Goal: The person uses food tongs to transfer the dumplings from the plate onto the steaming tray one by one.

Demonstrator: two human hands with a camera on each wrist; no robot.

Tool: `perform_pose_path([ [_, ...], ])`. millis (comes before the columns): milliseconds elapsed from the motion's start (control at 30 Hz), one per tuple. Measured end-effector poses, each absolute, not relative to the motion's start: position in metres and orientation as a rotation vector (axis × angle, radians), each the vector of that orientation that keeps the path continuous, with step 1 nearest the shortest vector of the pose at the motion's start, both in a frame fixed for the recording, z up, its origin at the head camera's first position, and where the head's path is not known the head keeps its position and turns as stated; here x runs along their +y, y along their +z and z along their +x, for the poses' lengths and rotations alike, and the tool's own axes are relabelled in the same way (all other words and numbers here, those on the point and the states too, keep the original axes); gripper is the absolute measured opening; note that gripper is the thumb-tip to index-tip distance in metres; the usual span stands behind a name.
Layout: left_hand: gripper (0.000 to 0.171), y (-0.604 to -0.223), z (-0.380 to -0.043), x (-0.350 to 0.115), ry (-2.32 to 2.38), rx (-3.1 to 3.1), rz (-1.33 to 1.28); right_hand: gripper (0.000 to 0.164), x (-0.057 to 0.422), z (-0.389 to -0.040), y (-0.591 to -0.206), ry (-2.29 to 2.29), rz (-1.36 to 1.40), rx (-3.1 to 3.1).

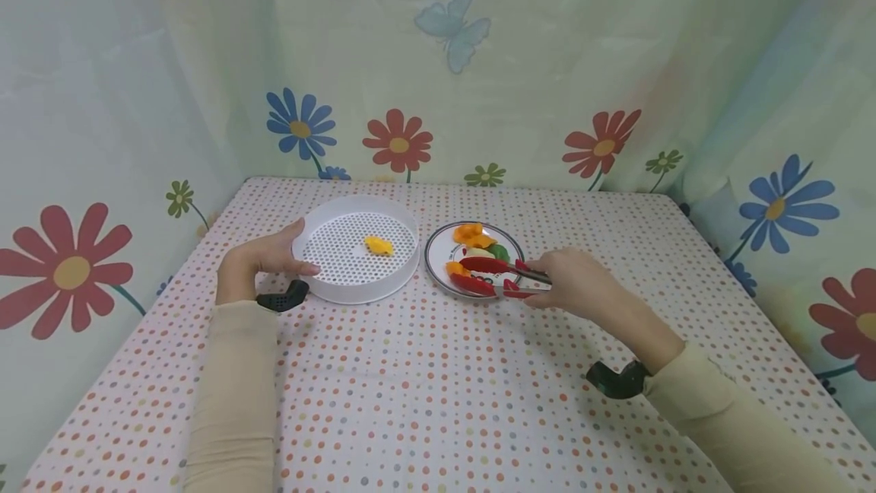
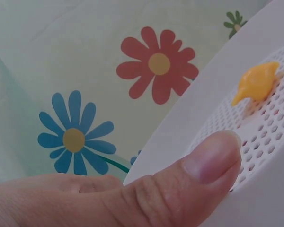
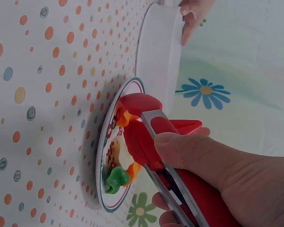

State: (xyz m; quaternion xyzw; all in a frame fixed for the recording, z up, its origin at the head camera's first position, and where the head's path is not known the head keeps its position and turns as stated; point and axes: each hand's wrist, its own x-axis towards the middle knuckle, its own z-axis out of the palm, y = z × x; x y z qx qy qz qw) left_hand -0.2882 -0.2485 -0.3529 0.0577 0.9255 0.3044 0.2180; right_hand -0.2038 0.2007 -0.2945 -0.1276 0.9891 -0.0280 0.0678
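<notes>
My left hand (image 1: 267, 249) grips the near-left side of a round white sieve (image 1: 363, 294), with the thumb (image 2: 213, 161) over its rim. A small yellow toy piece (image 1: 379, 246) lies on the perforated bottom. In my right hand (image 1: 575, 280) I hold red-headed tongs (image 1: 487, 265) with metal arms, low over a round plate (image 1: 438, 253). The tong heads stand on either side of an orange piece (image 3: 125, 117) at the plate's left part. Farther back on the plate lie more orange pieces (image 1: 471, 234), a green piece (image 3: 116, 178) and a pale one, partly hidden by the tongs.
The plate stands just right of the sieve on a table (image 1: 383, 402) with a dotted cloth. A flowered curtain (image 1: 520, 59) closes off the back and both sides. Dark devices (image 1: 619, 380) are strapped to both wrists.
</notes>
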Motion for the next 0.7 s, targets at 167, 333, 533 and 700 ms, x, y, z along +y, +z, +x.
perform_pose_path([
  [167, 0.122, -0.3524, -0.2889, -0.2489, 0.83, 2.557, 0.143, 0.063, 0.1996, -0.2044, -0.2931, -0.052, -0.395, 2.978],
  [333, 0.124, -0.3533, -0.2898, -0.2493, 0.819, 2.558, 0.144, 0.063, 0.2001, -0.2041, -0.2936, -0.026, -0.423, 2.989],
  [533, 0.121, -0.3533, -0.2908, -0.2486, 0.819, 2.569, 0.14, 0.062, 0.2009, -0.2044, -0.2938, -0.042, -0.419, 2.989],
  [700, 0.119, -0.353, -0.2896, -0.2487, 0.814, 2.566, 0.142, 0.06, 0.2016, -0.2049, -0.2942, -0.047, -0.44, 2.995],
])
